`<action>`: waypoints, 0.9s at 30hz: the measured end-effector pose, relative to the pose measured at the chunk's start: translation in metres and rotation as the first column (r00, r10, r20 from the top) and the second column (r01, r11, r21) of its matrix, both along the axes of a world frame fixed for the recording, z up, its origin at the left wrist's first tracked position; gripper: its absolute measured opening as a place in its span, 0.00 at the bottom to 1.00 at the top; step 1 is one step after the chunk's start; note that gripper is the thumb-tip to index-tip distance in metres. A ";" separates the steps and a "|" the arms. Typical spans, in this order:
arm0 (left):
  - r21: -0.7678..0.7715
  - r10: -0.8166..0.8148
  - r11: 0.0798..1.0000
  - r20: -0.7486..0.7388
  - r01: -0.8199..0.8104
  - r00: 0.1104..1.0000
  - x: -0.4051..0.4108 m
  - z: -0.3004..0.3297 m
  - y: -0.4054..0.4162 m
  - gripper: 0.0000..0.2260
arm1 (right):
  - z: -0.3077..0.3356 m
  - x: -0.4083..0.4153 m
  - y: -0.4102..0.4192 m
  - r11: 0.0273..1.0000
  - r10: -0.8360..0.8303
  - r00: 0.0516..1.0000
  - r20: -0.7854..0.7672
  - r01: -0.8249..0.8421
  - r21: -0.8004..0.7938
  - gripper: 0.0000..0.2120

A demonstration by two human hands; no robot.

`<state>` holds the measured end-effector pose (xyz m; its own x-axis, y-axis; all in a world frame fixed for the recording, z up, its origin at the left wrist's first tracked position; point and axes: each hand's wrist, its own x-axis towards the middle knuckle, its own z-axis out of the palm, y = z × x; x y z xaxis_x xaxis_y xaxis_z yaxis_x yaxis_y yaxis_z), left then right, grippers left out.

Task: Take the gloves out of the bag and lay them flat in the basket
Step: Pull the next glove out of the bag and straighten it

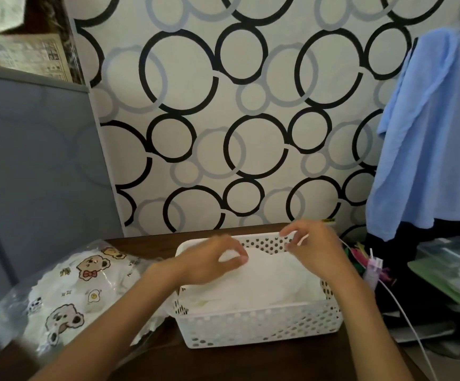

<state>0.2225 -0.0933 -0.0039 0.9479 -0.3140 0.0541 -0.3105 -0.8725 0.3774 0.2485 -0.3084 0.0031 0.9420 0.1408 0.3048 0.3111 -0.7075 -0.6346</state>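
The wall point(250, 105) behind the work area carries a pattern of black and grey rings. A grey cabinet point(36, 166) stands at the left, with a cardboard box point(30, 53) on top of it. A light blue cloth point(427, 133) hangs at the right edge.

The dark brown table point(237, 361) carries the task items. On its left part lies the clear plastic bag point(69, 298), printed with cartoon bears and fried eggs and bulging with white contents. It rests just beside the basket's left wall.

The white perforated basket point(261, 325) stands at the table's centre. White gloves point(272, 284) fill its interior in a soft heap up to about rim height; single gloves cannot be told apart, as the material is overexposed.

To the right of the basket lie a bundle of coloured items point(360, 257) and a thin white cable point(404, 309), with a green-edged tray point(449, 281) further right.

The left hand point(209, 262) is over the basket's left half, fingers curled, thumb and fingertips meeting on the top layer of white material; it appears to pinch a glove. The right hand point(314, 243) is over the basket's far right corner, fingers curled, pinching a small white strip between thumb and forefinger. Whether that strip is part of a glove cannot be determined. Both forearms reach in from the bottom edge.
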 end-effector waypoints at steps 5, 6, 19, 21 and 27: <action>0.333 0.059 0.939 -0.406 0.087 0.912 -0.006 -0.015 0.003 0.38 | -0.020 0.000 0.022 0.888 0.090 0.874 -0.478 -0.288 -0.360 0.31; 0.356 0.080 0.931 -0.405 0.076 0.911 -0.003 -0.019 0.002 0.41 | -0.022 0.001 0.022 0.883 0.057 0.863 -0.502 -0.278 -0.377 0.35; -0.222 0.431 0.889 0.107 -0.401 0.896 -0.083 0.033 0.043 0.18 | 0.005 -0.009 0.017 0.897 0.035 0.947 -0.320 -0.171 -0.408 0.36; -0.179 0.578 0.813 0.123 -0.555 0.807 -0.102 0.030 0.070 0.11 | 0.015 -0.021 0.029 0.910 0.092 0.963 -0.255 -0.186 -0.372 0.33; 0.147 0.628 0.778 -0.143 -0.611 0.765 -0.112 0.009 0.096 0.18 | 0.025 -0.077 0.091 0.895 0.354 0.935 -0.027 -0.347 -0.281 0.19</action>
<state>0.1110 0.0025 0.0053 0.9282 0.3491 -0.1289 0.3719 -0.8834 0.2852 0.1717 -0.2175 0.0276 0.8087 0.5425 0.2272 0.5841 -0.6952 -0.4189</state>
